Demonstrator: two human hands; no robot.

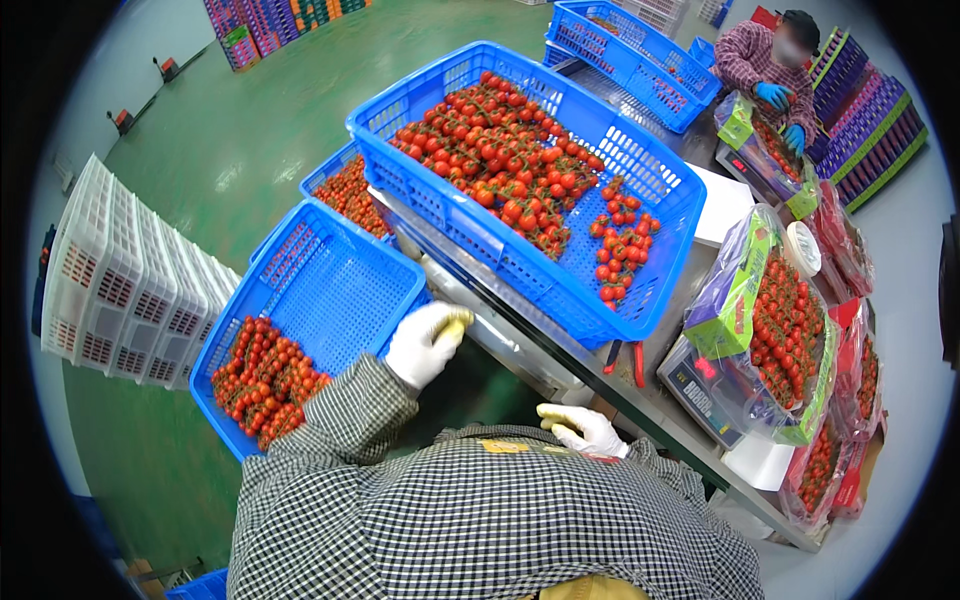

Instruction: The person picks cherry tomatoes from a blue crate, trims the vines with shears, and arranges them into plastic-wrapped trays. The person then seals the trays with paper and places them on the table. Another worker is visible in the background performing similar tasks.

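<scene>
My left hand (431, 343), in a white glove with yellowish fingertips, is curled near the right edge of the lower blue plastic crate (345, 262). Nothing shows between its fingers. Clusters of cherry tomatoes on the vine (266, 382) lie in that crate's near left end. My right hand (589, 430), gloved alike, is in front of my body below the table edge, fingers apart and without anything in them. Before me on the metal table, a large blue crate (480, 244) holds a big heap of vine tomatoes (502, 150) and a smaller group (622, 244) at its right.
Red-handled pliers or cutters (638, 365) lie by the table edge. A digital scale (697, 390) bears a box of tomatoes (784, 330). White crates (135, 285) are stacked at left. A co-worker in blue gloves (772, 94) handles another box at the far right.
</scene>
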